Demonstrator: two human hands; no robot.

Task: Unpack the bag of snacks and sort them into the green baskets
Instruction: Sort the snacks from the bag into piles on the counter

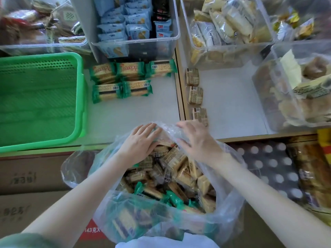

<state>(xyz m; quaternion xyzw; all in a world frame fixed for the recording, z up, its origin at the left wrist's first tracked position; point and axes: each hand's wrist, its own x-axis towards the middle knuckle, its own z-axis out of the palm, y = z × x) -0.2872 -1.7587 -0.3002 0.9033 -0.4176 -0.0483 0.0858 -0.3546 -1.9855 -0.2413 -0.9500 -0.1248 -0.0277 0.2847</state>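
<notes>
Directly beneath left hand [141, 140] and right hand [195, 140] lies the bag [230, 203]

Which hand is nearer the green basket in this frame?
Left. The left hand rests on the plastic bag, to the right of the green basket; the right hand lies farther right on the same bag, beyond the left hand.

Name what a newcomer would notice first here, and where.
The left hand and right hand rest on a clear plastic bag full of snack packets at bottom centre. A big green basket sits at left, with green-wrapped cracker packets on the white surface beside it.
</notes>
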